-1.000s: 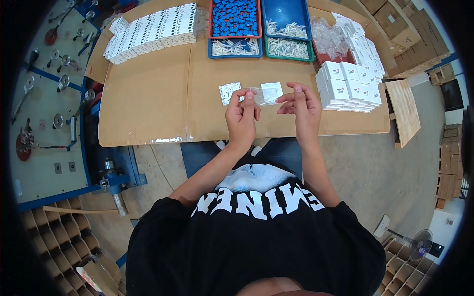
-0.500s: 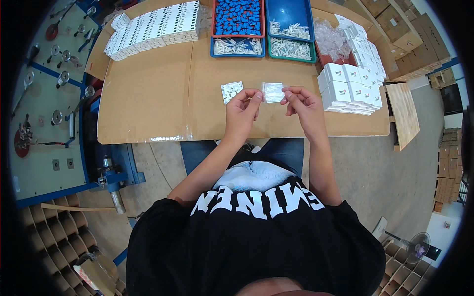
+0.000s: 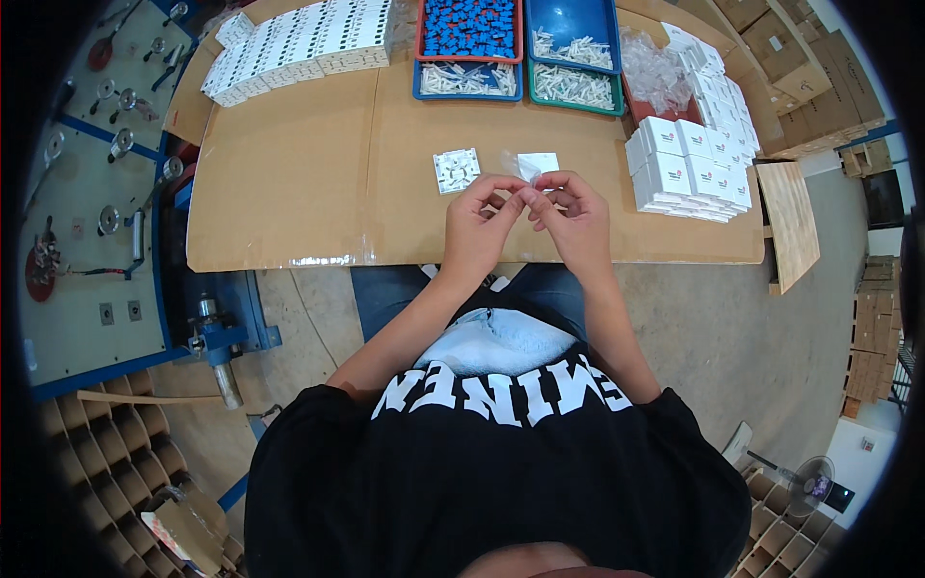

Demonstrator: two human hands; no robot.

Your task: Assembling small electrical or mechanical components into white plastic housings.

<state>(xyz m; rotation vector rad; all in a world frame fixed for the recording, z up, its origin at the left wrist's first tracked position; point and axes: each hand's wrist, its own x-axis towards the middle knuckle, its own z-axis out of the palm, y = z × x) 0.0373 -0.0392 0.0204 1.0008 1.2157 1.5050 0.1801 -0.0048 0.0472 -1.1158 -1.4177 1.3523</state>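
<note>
A small clear plastic bag is gathered between my hands above the cardboard-covered table. My left hand pinches it from one side and my right hand from the other, fingertips touching in the middle. My fingers hide much of the bag, and its contents, if any, cannot be made out. Just beyond my right fingers lies a flat white square piece, partly covered by them and the bag. Left of it rests a white square plate with cut-outs, near my left hand and apart from it.
White boxes stand in rows at the far left and in a stack at the right. Trays hold blue parts and white plugs. Clear bags heap beside the right-hand stack. The cardboard tabletop ends near my lap.
My hands have come together, the right one moving left. The bag, stretched flat between them before, is now bunched at my fingertips. The view has shifted slightly.
</note>
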